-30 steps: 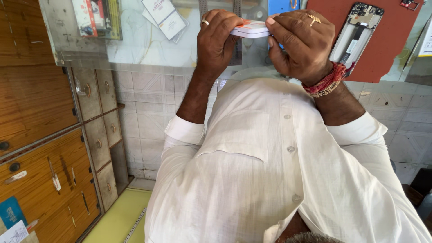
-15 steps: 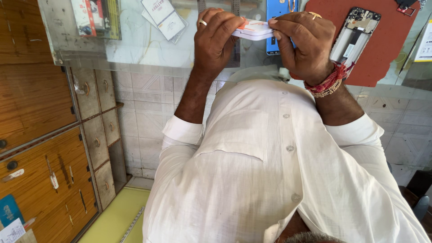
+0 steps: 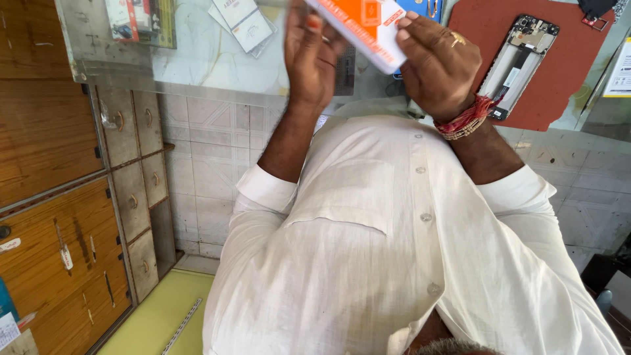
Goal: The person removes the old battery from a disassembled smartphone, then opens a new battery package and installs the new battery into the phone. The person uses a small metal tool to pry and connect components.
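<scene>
Both my hands hold a flat white and orange box (image 3: 365, 25) up over the glass counter (image 3: 197, 56). My left hand (image 3: 314, 56) grips its left end, fingers curled around the edge. On the right end rests my right hand (image 3: 439, 66), with a gold ring and red thread bands at the wrist. The box is tilted, its orange face turned toward me. To the right of my right hand lies an opened phone frame (image 3: 519, 62) on a red mat (image 3: 565, 85).
Cards and small packets (image 3: 246, 23) lie under the glass at the top left. Wooden drawers and cupboards (image 3: 59, 217) stand at the left, small grey drawers (image 3: 131, 190) beside them. Tiled wall and a yellow-green floor (image 3: 158, 315) lie below. My white shirt fills the lower view.
The box was held edge-on between both hands; now it is tilted so its orange face shows. My hands have moved up in the view.
</scene>
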